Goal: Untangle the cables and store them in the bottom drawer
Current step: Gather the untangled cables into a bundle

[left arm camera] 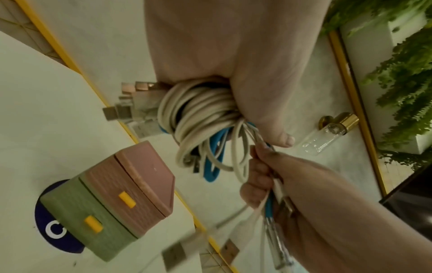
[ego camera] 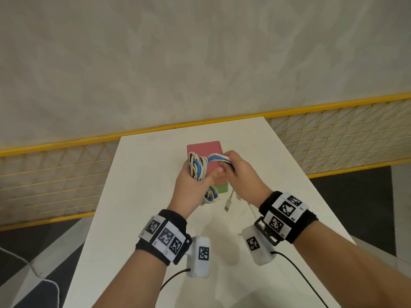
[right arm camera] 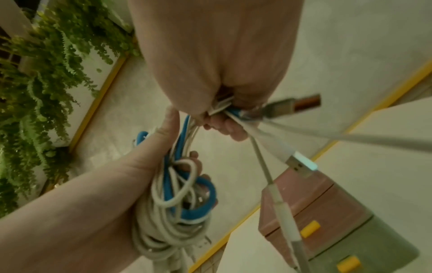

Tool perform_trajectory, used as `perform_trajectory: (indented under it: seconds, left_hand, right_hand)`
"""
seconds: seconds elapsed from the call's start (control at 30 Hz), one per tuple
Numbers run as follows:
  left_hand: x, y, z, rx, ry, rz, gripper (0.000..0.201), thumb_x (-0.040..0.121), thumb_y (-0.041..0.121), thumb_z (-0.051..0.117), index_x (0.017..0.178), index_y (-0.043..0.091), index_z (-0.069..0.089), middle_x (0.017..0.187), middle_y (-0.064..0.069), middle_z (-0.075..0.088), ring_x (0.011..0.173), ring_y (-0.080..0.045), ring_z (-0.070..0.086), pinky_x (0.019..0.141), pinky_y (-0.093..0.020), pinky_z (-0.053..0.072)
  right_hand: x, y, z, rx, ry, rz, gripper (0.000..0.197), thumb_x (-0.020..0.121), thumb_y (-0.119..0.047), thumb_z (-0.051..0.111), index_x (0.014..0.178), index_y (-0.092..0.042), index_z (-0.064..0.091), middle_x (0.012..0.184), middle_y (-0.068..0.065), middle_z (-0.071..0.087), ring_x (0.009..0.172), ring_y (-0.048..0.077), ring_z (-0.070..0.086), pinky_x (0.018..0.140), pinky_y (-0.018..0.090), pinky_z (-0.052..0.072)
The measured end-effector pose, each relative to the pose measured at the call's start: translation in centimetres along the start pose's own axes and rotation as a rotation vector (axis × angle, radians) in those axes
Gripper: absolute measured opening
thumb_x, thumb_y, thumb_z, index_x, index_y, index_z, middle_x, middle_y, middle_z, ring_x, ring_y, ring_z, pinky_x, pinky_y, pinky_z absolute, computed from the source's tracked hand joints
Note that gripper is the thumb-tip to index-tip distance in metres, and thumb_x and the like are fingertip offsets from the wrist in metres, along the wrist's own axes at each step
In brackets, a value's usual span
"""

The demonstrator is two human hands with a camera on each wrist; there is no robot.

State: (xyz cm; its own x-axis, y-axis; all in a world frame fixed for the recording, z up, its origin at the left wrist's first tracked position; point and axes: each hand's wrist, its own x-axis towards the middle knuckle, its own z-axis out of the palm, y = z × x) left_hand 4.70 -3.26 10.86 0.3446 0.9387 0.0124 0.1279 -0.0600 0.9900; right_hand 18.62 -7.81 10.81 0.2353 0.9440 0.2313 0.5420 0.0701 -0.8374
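Head view: left hand point(ego camera: 193, 182) grips the cable tangle point(ego camera: 198, 166) above the drawer box point(ego camera: 205, 150), partly hidden, on the white table point(ego camera: 138, 196); right hand point(ego camera: 239, 172) pinches pulled strands. Left wrist view: blurred plugs point(left arm camera: 121, 109), closed bottom drawer point(left arm camera: 93, 224). Right wrist view: hanging USB plug point(right arm camera: 300, 167).

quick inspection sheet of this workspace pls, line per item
surface: white table, a round blue sticker under the drawer box
job's things: pink and green drawer box with yellow handles, both drawers shut
clutter: nothing seen on the table
hands: left hand grips the cable bundle; right hand pinches several pulled-out ends
cables: white and blue, tangled in loops; loose plug dangles over the table
surroundings: yellow rail, wire mesh, pale wall, green plants, small glass bottle
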Motion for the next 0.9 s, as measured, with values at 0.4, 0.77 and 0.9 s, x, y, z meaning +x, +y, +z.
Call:
perform_trajectory:
  seconds: [0.4, 0.77, 0.9]
  left_hand:
    - [0.6, 0.0, 1.5, -0.212, 0.111, -0.114, 0.075, 0.058, 0.048, 0.084, 0.116, 0.015, 0.05, 0.103, -0.001, 0.07, 0.092, -0.014, 0.07, 0.086, -0.036, 0.058]
    - [1.1, 0.1, 0.0, -0.276, 0.154, -0.113, 0.042, 0.074, 0.016, 0.083, 0.111, 0.009, 0.066, 0.1, -0.01, 0.074, 0.092, -0.022, 0.072, 0.078, -0.035, 0.059]
    - [1.4, 0.4, -0.4, -0.251, 0.152, -0.101, 0.033, 0.077, 0.004, 0.076, 0.108, 0.005, 0.067, 0.093, -0.012, 0.073, 0.084, -0.02, 0.071, 0.073, -0.033, 0.06]
  right_hand:
    - [0.3, -1.7, 2.0, 0.885, -0.255, 0.312, 0.057, 0.102, -0.045, 0.012, 0.136, -0.012, 0.045, 0.129, 0.01, 0.058, 0.117, 0.017, 0.057, 0.1, 0.028, 0.048]
    - [0.6, -1.6, -0.2, 0.846, -0.559, 0.195, 0.054, 0.1, -0.047, 0.015, 0.149, -0.025, 0.025, 0.153, 0.001, 0.035, 0.14, 0.015, 0.035, 0.118, 0.041, 0.027]
    - [0.3, -1.8, -0.6, 0.855, -0.588, 0.155, 0.044, 0.104, -0.028, 0.024, 0.147, -0.027, 0.028, 0.145, -0.004, 0.046, 0.133, 0.015, 0.045, 0.111, 0.036, 0.039]
